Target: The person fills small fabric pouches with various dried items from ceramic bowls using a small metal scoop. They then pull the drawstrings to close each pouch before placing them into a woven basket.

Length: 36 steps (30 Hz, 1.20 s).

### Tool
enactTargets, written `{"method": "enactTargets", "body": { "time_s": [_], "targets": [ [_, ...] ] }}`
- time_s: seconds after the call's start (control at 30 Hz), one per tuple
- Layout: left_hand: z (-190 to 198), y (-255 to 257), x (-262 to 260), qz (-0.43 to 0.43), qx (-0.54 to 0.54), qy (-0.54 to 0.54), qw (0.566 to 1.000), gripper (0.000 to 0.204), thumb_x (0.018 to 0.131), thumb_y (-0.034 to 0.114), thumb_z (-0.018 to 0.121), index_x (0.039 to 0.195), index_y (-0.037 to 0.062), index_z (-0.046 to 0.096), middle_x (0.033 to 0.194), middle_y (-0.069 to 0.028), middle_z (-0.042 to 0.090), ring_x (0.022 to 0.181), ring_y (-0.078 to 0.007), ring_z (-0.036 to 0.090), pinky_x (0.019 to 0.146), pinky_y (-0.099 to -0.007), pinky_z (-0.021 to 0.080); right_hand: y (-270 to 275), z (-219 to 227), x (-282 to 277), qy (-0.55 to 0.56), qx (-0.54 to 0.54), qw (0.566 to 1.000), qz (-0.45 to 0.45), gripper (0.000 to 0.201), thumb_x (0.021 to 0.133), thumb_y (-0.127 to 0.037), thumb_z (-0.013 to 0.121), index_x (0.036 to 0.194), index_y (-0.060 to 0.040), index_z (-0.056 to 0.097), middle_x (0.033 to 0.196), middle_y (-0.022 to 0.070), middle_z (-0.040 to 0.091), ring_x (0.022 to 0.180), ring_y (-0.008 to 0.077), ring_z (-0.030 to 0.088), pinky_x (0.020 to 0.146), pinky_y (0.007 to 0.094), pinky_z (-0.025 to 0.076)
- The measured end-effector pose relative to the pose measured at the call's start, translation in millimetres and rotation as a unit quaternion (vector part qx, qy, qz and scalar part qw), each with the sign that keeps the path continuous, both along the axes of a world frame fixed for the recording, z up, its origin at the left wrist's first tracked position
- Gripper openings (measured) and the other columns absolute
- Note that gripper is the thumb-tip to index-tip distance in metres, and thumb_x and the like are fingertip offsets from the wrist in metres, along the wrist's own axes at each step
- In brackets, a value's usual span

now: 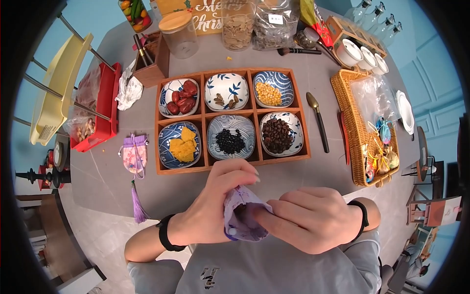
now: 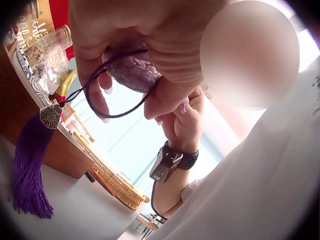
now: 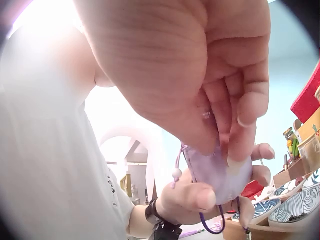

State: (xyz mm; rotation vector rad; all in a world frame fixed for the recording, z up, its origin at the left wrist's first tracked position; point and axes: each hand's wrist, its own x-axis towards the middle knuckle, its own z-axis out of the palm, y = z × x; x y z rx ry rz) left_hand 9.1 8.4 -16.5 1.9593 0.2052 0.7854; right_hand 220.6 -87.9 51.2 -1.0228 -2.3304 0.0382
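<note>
Held mouth-up in front of the chest, a purple drawstring pouch (image 1: 236, 202) sits in the left hand (image 1: 208, 203), whose fingers and thumb curl round its sides. The right hand (image 1: 313, 220) is at the pouch's open mouth, its fingertips pinching the rim, with one finger reaching inside. Below the pouch hang a dark purple cord loop (image 2: 120, 116) and a purple tassel (image 2: 34, 165) with a silver cap, seen in the left wrist view. What lies deep in the pouch is hidden. A second purple pouch (image 1: 134, 154) with a tassel lies on the table to the left.
Just beyond the hands, a wooden tray (image 1: 203, 117) holds bowls of red dates (image 1: 186, 102), yellow chunks (image 1: 183, 147), black beans (image 1: 230, 141), dark brown beans (image 1: 279, 135), corn kernels (image 1: 268, 94) and small pods (image 1: 227, 101). A spoon (image 1: 318, 122) and wicker basket (image 1: 360, 171) are right.
</note>
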Motion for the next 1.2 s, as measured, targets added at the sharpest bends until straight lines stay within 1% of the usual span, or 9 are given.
{"method": "enactTargets", "body": {
  "time_s": [0.37, 0.5, 0.6, 0.67, 0.73, 0.9, 0.97, 1.1, 1.2],
  "targets": [
    [10.2, 8.7, -0.2, -0.086, -0.057, 0.035, 0.994, 0.092, 0.066, 0.027, 0.098, 0.134, 0.0102, 0.039, 0.122, -0.0176, 0.054, 0.103, -0.0250, 0.058, 0.089, -0.0365, 0.047, 4.1, -4.1, -4.1, 0.064, 0.068, 0.995, 0.023, 0.037, 0.054, -0.013, 0.071, 0.089, 0.0003, 0.072, 0.071, 0.0037, 0.059, 0.057, 0.0138, 0.057, 0.046, 0.0234, 0.042],
    [8.5, 9.4, 2.4, -0.095, -0.091, 0.030, 0.991, 0.093, 0.065, 0.025, 0.098, 0.135, 0.0092, 0.038, 0.118, -0.0148, 0.054, 0.101, -0.0229, 0.057, 0.087, -0.0354, 0.047, 3.5, -4.7, -1.2, 0.080, 0.066, 0.994, 0.021, 0.037, 0.059, -0.013, 0.073, 0.093, 0.0001, 0.073, 0.073, 0.0041, 0.062, 0.057, 0.0139, 0.059, 0.046, 0.0231, 0.041],
    [14.0, 15.7, -6.3, -0.086, -0.124, 0.039, 0.988, 0.090, 0.064, 0.015, 0.095, 0.138, 0.0057, 0.043, 0.130, -0.0130, 0.051, 0.111, -0.0251, 0.057, 0.096, -0.0365, 0.047, 3.0, -2.5, 4.8, 0.092, 0.056, 0.994, 0.013, 0.035, 0.067, -0.010, 0.080, 0.100, 0.0000, 0.073, 0.076, 0.0057, 0.066, 0.057, 0.0145, 0.060, 0.047, 0.0239, 0.043],
    [27.5, 26.3, -14.1, -0.051, -0.069, 0.073, 0.994, 0.093, 0.062, 0.016, 0.095, 0.138, 0.0060, 0.043, 0.131, -0.0122, 0.051, 0.112, -0.0231, 0.056, 0.097, -0.0359, 0.047, -0.7, -3.1, 14.2, 0.105, 0.066, 0.992, -0.002, 0.033, 0.075, -0.009, 0.083, 0.105, 0.0002, 0.073, 0.078, 0.0072, 0.069, 0.057, 0.0155, 0.061, 0.047, 0.0251, 0.044],
    [35.8, 38.6, -24.4, -0.014, -0.034, 0.097, 0.995, 0.095, 0.060, 0.018, 0.096, 0.138, 0.0065, 0.044, 0.133, -0.0111, 0.050, 0.115, -0.0201, 0.055, 0.099, -0.0340, 0.046, -7.4, -7.9, 26.9, 0.135, 0.009, 0.990, -0.034, 0.034, 0.079, -0.011, 0.085, 0.108, 0.0002, 0.072, 0.080, 0.0087, 0.071, 0.058, 0.0169, 0.063, 0.047, 0.0272, 0.046],
    [64.6, 73.4, -22.7, 0.111, -0.055, 0.165, 0.979, 0.072, 0.074, -0.001, 0.080, 0.136, 0.0053, 0.044, 0.117, -0.0082, 0.060, 0.106, -0.0191, 0.063, 0.095, -0.0340, 0.051, -28.6, -48.9, 36.9, 0.213, -0.147, 0.961, -0.100, 0.038, 0.084, -0.008, 0.080, 0.120, -0.0006, 0.070, 0.075, 0.0072, 0.066, 0.058, 0.0212, 0.061, 0.053, 0.0327, 0.049],
    [74.7, 89.4, -11.8, 0.166, 0.065, 0.223, 0.958, 0.067, 0.073, -0.002, 0.079, 0.132, 0.0049, 0.048, 0.114, -0.0058, 0.058, 0.102, -0.0161, 0.059, 0.092, -0.0315, 0.049, -38.2, -62.1, 37.9, 0.219, -0.191, 0.950, -0.118, 0.039, 0.085, -0.006, 0.079, 0.123, -0.0024, 0.069, 0.077, 0.0067, 0.068, 0.061, 0.0216, 0.063, 0.057, 0.0323, 0.051],
    [75.2, 131.1, 1.6, 0.140, 0.083, 0.342, 0.925, 0.064, 0.077, -0.003, 0.075, 0.133, 0.0070, 0.048, 0.113, -0.0082, 0.061, 0.107, -0.0170, 0.061, 0.095, -0.0322, 0.048, -50.3, -73.9, 37.5, 0.261, -0.230, 0.924, -0.160, 0.037, 0.085, -0.005, 0.079, 0.121, -0.0036, 0.070, 0.079, 0.0057, 0.070, 0.063, 0.0203, 0.065, 0.059, 0.0318, 0.053],
    [75.3, 151.4, 18.4, 0.113, 0.136, 0.376, 0.909, 0.063, 0.075, 0.000, 0.078, 0.131, 0.0061, 0.048, 0.110, -0.0142, 0.062, 0.106, -0.0270, 0.065, 0.093, -0.0363, 0.051, -57.9, -76.3, 40.8, 0.282, -0.243, 0.909, -0.187, 0.036, 0.085, -0.004, 0.079, 0.120, -0.0032, 0.070, 0.080, 0.0054, 0.071, 0.064, 0.0188, 0.066, 0.060, 0.0313, 0.053]
  ]
}}
